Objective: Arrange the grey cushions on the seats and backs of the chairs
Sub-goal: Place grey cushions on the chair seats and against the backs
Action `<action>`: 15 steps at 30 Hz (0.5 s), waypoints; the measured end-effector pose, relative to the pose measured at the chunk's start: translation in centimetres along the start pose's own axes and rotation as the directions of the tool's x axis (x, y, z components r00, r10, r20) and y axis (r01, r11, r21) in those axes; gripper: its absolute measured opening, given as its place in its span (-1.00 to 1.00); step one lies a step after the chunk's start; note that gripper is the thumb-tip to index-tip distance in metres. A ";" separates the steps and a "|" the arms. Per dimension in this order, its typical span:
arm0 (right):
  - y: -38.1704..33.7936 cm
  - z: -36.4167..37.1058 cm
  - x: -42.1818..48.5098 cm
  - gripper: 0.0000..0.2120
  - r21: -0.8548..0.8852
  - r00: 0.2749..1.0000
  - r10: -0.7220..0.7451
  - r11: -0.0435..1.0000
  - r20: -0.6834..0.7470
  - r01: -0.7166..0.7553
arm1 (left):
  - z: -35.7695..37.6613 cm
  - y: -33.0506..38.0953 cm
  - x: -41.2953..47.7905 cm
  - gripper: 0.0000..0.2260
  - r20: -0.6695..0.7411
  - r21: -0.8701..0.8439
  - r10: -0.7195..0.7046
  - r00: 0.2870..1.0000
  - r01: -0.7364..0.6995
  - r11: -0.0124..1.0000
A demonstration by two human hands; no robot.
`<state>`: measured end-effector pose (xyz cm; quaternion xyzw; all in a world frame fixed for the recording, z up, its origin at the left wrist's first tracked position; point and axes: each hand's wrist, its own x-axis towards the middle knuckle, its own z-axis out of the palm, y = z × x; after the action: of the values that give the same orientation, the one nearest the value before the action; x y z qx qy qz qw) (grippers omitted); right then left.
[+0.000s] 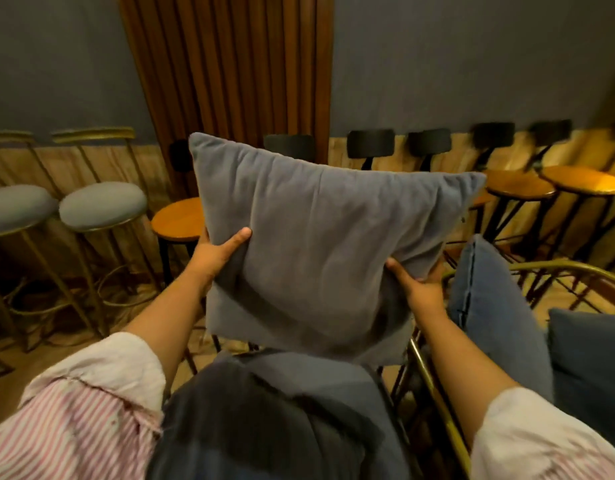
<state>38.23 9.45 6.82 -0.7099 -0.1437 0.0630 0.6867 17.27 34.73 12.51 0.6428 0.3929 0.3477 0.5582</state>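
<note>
A square grey cushion [319,237] is held upright in front of me, tilted a little to the right. My left hand [217,252] grips its left edge with the thumb on the front. My right hand [418,287] grips its lower right edge. Below it lies a darker grey cushion [281,417] on a chair seat close to me. To the right, a blue-grey cushion [496,320] leans upright against the brass-framed chair [437,389], and another dark cushion [590,355] lies at the far right.
Two grey-topped brass bar stools [101,206] stand at the left by the wall. A row of round wooden stools [519,188] with black backrests runs along the back wall. A brown slatted panel [229,64] rises behind the cushion.
</note>
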 end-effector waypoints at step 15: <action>-14.4 -19.6 -10.8 -0.05 0.041 0.927 -0.077 0.994 -0.368 0.098 | 6.4 12.2 -15.7 -0.36 0.274 -0.135 0.197 0.941 -0.166 0.977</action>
<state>31.91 -12.17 20.87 -0.6816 -0.0428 -0.0968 0.7240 17.34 17.02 23.59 0.6880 0.2275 0.3223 0.6091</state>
